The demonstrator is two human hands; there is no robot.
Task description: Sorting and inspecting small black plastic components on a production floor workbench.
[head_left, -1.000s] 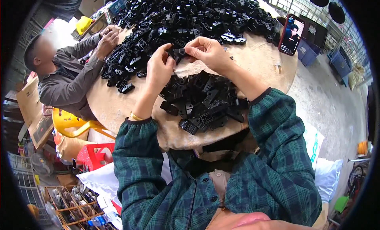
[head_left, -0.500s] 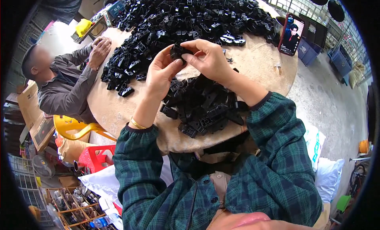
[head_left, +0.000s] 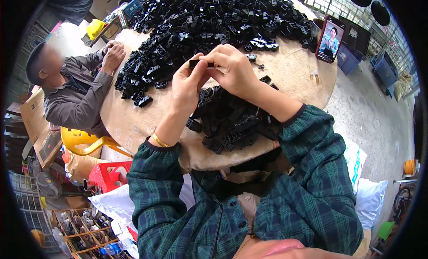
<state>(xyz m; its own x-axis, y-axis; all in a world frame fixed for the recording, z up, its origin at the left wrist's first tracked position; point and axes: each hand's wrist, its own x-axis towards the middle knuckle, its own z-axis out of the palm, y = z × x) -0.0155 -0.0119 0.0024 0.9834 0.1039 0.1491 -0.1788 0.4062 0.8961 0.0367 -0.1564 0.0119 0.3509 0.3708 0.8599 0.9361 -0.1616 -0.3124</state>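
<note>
Over the table's middle, my left hand (head_left: 186,90) and my right hand (head_left: 234,69) both pinch a small black plastic part (head_left: 194,63). Its left end shows past the fingertips, while my fingers hide the rest. Just below my hands lies a smaller heap of black plastic parts (head_left: 236,127), close to the table's near edge. Beyond my hands rises a large pile of similar black parts (head_left: 196,31), some with shiny faces. A few loose parts rest beside my right hand, including one shiny piece (head_left: 251,58).
The round table (head_left: 133,129) has a tan cover. A phone (head_left: 330,39) with a lit screen stands at its right. Another person (head_left: 73,94) sits at the left, hands together on the table edge. Red stool (head_left: 107,174), yellow chair (head_left: 78,140) and white sacks (head_left: 371,198) surround it.
The black part has been turned between my fingers and now lies more level, its end pointing left. My hands have shifted slightly. The phone screen shows a different picture.
</note>
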